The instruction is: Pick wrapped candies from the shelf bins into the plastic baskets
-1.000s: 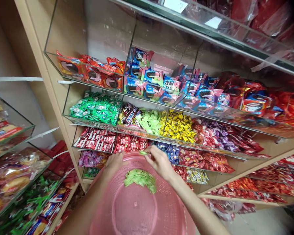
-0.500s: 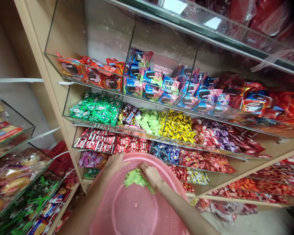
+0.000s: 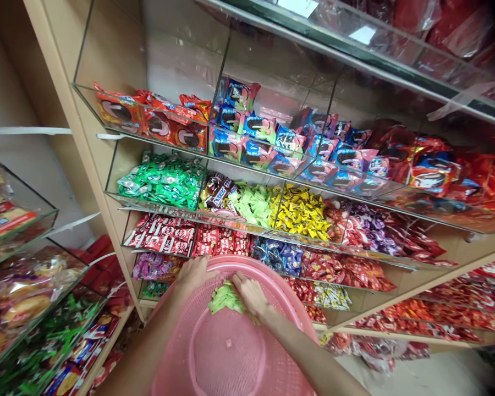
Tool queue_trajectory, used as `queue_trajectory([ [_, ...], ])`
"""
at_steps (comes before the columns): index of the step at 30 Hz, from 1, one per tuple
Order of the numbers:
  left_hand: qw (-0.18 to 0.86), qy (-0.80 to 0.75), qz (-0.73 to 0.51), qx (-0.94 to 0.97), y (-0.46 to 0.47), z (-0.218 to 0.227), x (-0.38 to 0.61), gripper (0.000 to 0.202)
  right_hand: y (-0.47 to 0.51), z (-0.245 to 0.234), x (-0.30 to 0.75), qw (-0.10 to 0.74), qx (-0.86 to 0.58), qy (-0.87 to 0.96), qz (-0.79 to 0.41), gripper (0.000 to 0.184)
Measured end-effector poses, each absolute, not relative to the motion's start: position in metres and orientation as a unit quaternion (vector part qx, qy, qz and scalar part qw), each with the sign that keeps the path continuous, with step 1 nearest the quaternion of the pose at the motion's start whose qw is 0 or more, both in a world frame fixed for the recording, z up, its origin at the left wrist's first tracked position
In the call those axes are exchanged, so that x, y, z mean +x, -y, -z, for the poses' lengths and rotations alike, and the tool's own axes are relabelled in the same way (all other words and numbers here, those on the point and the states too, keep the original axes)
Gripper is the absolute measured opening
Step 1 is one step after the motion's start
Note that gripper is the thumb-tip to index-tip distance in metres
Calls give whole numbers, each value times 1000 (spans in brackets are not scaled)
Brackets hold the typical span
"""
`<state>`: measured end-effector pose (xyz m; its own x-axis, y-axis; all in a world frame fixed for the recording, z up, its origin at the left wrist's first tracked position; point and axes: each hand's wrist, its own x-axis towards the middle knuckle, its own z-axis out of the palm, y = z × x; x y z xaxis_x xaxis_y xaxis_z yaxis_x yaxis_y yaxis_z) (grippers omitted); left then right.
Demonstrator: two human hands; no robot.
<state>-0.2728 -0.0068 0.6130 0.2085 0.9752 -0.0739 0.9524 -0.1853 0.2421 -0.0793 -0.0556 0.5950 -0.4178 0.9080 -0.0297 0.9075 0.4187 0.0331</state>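
Note:
My left hand is closed over the far left rim of a pink plastic basket, which is tilted so that I look into it. Inside, light green wrapped candies lie in a small heap against the far wall. My right hand reaches into the basket at the right of this heap, its fingers curled over the candies. Part of the heap is hidden under that hand, and its fingertips show only in part.
Ahead stands a shelf with clear-fronted bins of green candies, light green candies, yellow candies and blue-and-pink cookie packs. Another shelf, holding bagged bread, is close on the left. Plastic bags lie low at the right.
My right hand has shifted slightly up and left over the candies, covering more of the heap's right side. My left hand stays on the rim.

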Motion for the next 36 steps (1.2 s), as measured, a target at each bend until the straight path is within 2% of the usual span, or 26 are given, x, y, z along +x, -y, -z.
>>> queue_trajectory([
  [18,125,-628,-53,766,5,-609,-274,56,57,-584,-81,45,533,-845,-12,22],
  [27,132,-632,-46,762,7,-614,-273,55,61,-590,-81,32,542,-839,12,34],
  [36,127,-624,-49,769,7,-613,-274,56,63,-598,-53,45,592,-805,-27,27],
])
